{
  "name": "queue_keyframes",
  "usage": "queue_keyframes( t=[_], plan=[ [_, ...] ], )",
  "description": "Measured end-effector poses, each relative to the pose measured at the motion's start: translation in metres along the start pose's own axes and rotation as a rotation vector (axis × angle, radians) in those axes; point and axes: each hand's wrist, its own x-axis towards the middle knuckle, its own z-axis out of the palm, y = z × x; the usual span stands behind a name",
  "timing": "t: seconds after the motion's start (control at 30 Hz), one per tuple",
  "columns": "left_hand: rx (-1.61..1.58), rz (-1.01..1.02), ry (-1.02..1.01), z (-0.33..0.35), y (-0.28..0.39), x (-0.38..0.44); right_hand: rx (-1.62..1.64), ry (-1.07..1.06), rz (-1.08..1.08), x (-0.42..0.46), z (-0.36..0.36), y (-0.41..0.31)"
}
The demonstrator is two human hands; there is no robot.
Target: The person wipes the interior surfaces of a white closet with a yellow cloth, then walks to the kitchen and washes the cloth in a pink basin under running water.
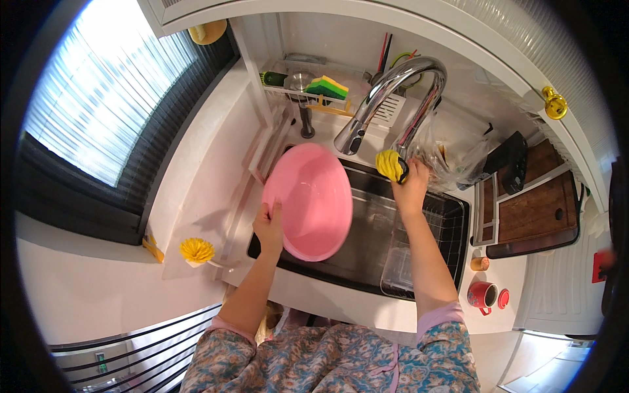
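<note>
My left hand [269,231] grips the near left rim of a pink plastic basin [314,201], thumb on the inside. The basin is tilted above the left part of a dark kitchen sink [366,236], and no contents show in it. Beside the foot of a chrome gooseneck faucet [393,86] is my right hand [412,189], holding a yellow scrubber [389,165] with a black rim at its thumb side. Its fingers reach toward the faucet's base; whether they touch it is hidden. The spray head [351,136] points down, close to the basin's upper right edge.
A clear plastic tray [399,267] and a wire basket [444,231] occupy the sink's right side. Behind, a rack holds a green-yellow sponge [328,88]. Wooden cutting boards [535,206], a red mug [482,294] and its lid [503,298] stand right. A yellow flower-shaped brush [196,251] is left.
</note>
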Motion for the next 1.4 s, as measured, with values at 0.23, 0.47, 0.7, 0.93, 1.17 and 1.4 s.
queue_keyframes(
  t=[0.23,0.47,0.7,0.93,1.17,1.4],
  plan=[
    [-0.676,-0.696,-0.145,0.013,-0.071,0.0,0.056,-0.028,-0.074,-0.024,-0.003,0.003],
    [-0.833,-1.088,-0.249,0.001,-0.174,0.004,0.189,-0.066,0.031,-0.022,0.003,-0.01],
    [-0.685,-1.033,-0.318,0.009,-0.127,-0.013,0.155,-0.098,0.093,-0.021,-0.002,0.004],
    [-0.724,-0.726,-0.383,-0.011,-0.067,0.002,0.175,-0.095,0.109,-0.017,-0.002,-0.003],
    [-0.528,-0.379,-0.355,-0.018,-0.06,0.028,0.083,-0.072,0.015,-0.018,0.003,-0.001],
    [-0.444,-0.555,-0.262,-0.016,-0.018,0.016,0.287,0.072,0.174,-0.021,0.015,0.005]
  ],
)
